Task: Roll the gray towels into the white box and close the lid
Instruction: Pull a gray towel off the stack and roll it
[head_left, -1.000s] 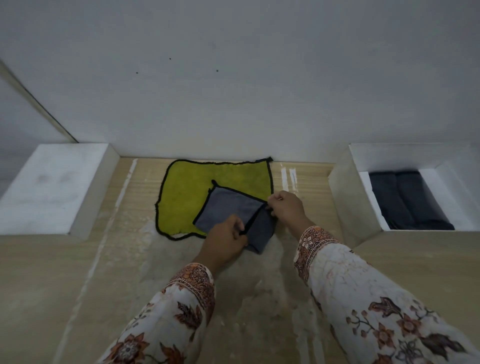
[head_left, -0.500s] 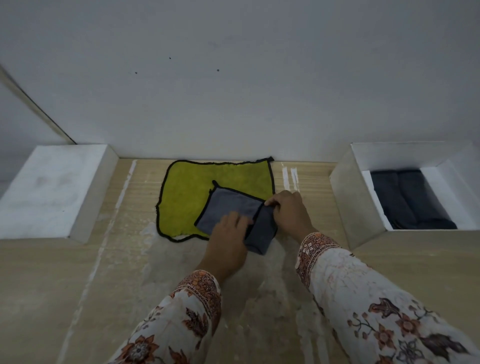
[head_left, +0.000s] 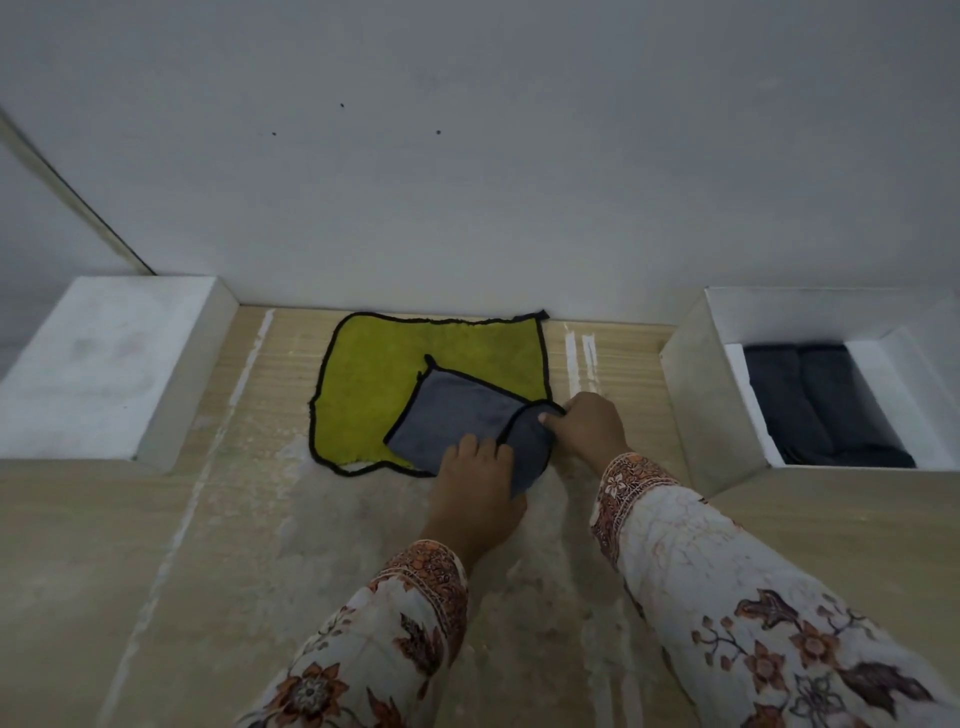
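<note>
We roll the gray towel (head_left: 457, 415), which lies at mid-bench on the yellow towel (head_left: 415, 364). Our right hand (head_left: 589, 426) pinches the roll's 1 o'clock end; our left hand (head_left: 480, 483) presses flat, grip released. Keep the roll tight, edges aligned. The white box (head_left: 696, 395) waits at 3 o'clock.

2 long sleeves, cream-white fabric, worn look. Floral print: rust-orange and dark brown flowers, leaves, thin vines. Left sleeve (head_left: 374, 649) and right sleeve (head_left: 727, 582) each end in dense orange-brown patterned cuff band. Left hand (head_left: 475, 488), right hand (head_left: 589, 428) bare; no rings or watch visible.
</note>
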